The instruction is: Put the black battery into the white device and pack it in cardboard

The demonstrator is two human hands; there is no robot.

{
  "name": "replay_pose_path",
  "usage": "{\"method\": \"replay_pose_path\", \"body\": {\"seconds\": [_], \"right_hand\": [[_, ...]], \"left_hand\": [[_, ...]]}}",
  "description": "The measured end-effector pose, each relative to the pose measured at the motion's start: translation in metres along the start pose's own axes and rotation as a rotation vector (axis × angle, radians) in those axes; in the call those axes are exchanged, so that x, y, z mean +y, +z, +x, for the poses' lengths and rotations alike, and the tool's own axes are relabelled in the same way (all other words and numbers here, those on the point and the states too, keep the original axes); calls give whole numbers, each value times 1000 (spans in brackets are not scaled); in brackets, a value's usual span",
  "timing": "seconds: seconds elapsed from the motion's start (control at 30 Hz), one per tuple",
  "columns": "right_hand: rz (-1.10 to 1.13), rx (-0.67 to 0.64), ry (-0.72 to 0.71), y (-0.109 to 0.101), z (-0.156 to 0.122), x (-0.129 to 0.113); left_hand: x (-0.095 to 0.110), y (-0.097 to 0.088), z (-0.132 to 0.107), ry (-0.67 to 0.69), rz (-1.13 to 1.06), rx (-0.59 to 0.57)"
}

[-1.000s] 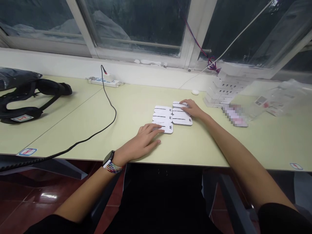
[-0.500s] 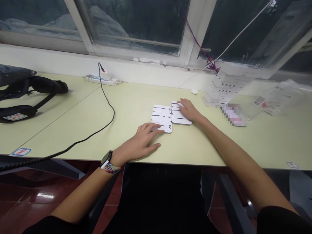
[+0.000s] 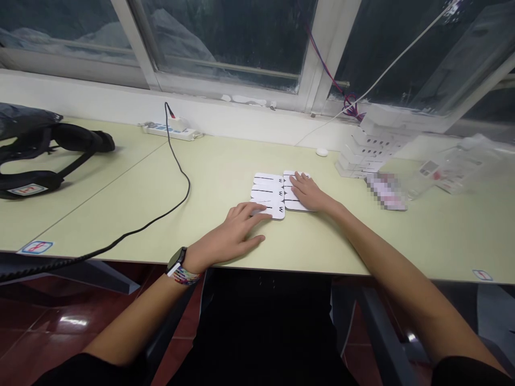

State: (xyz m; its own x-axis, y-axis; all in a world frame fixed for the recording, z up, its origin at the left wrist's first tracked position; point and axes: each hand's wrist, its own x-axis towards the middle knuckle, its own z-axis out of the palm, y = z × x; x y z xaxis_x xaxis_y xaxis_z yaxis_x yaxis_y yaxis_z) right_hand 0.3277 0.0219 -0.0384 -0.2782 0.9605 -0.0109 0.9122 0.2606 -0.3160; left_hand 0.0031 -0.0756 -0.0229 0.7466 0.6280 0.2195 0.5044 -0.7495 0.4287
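Note:
Two columns of flat white rounded pieces lie side by side on the pale table. The left column carries black lines and a "W" on each piece. Marked with similar lines, the right column is partly hidden under my right hand, which rests flat on it with fingers outstretched. My left hand is open, its fingertips on the nearest piece of the left column and its thumb apart on the table. Neither hand is closed around anything.
A black cable runs across the table from a white power strip. Black headgear lies at the left. Stacked white boxes, a blurred-out item and a clear plastic bag are at the right. A small white round object sits near the wall.
My right hand has moved slightly toward me, and the right column has slid a little the same way. It now lies more level with the left column. My left hand stays in place.

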Motion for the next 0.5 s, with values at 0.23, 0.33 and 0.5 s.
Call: {"method": "replay_pose_path", "body": {"seconds": [0.23,0.33,0.5], "right_hand": [[6,-5,4,4,-12,-7],[8,-8,17,5,-17,-11],[6,-10,29,5,-27,-20]], "left_hand": [[0,-1,1,-3,5,-11],[0,0,1,-2,1,-5],[0,0,0,-10,-6,-13]]}}
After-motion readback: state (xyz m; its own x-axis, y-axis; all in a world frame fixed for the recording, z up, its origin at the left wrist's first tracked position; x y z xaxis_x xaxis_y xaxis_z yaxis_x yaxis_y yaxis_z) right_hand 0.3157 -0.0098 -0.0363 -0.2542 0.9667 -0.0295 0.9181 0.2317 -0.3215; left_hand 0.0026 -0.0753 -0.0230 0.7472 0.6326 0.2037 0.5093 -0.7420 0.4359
